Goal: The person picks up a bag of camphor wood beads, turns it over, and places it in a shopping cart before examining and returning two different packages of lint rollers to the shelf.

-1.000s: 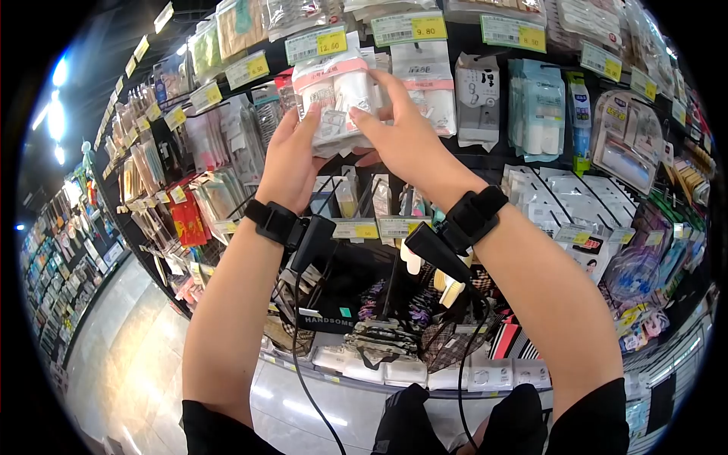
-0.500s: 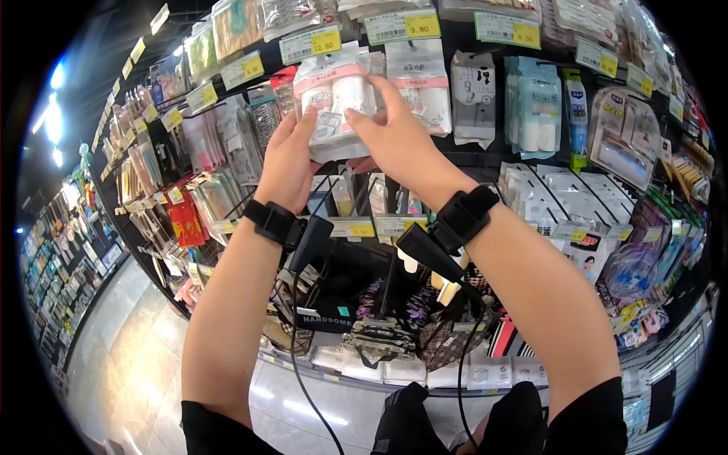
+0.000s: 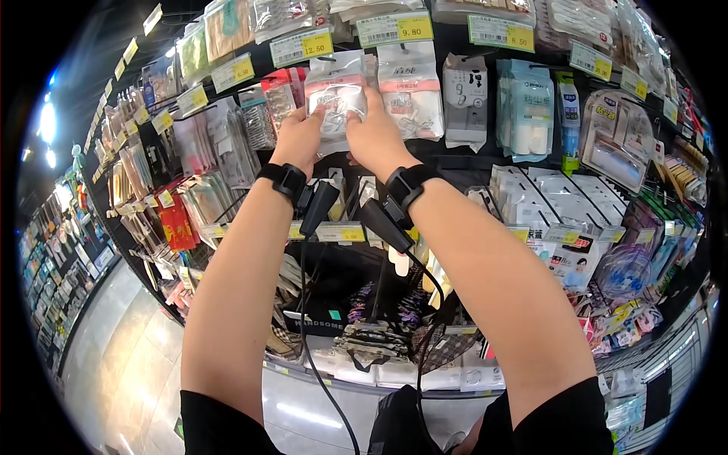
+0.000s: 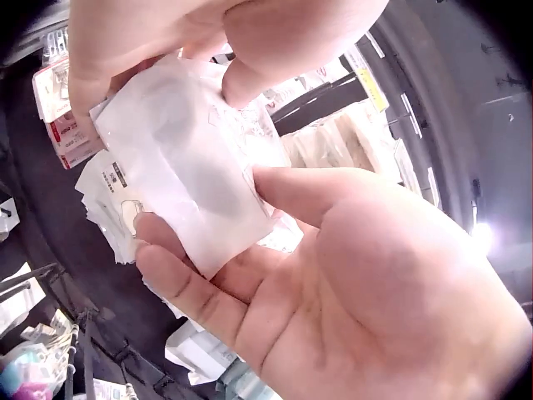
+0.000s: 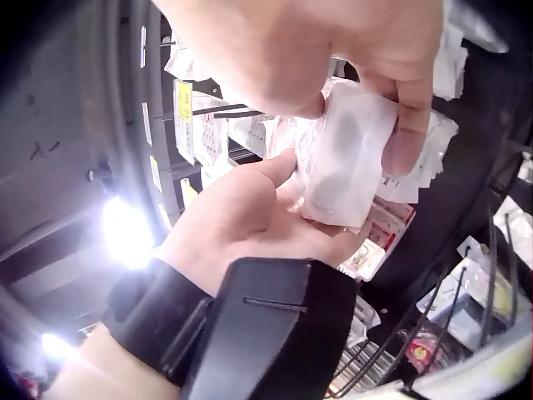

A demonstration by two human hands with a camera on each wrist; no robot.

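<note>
A white packet with a pink band (image 3: 335, 85) and white contents is held upright between both hands, in front of the hanging goods. My left hand (image 3: 299, 138) grips its lower left side, with the thumb on the front. On the lower right, my right hand (image 3: 377, 135) holds it, thumb in front and fingers around the side. Both wrist views show the packet's plain white underside (image 4: 183, 158) with the fingers round its edges. A matching packet (image 3: 409, 95) hangs just to the right, next to the held one.
Price tags (image 3: 302, 48) line the rail above. A grey boxed item (image 3: 465, 98) and blue packets (image 3: 525, 110) hang farther right. Bare hooks and white packets (image 3: 561, 201) lie lower down. Dark bags (image 3: 318, 322) sit near the bottom shelf, and a tiled aisle (image 3: 114, 334) runs on the left.
Both hands have reached forward with the packet, bringing it in closer to the display beside the matching packet. The arms stretch out farther, and the view has shifted slightly. Both hands keep their hold.
</note>
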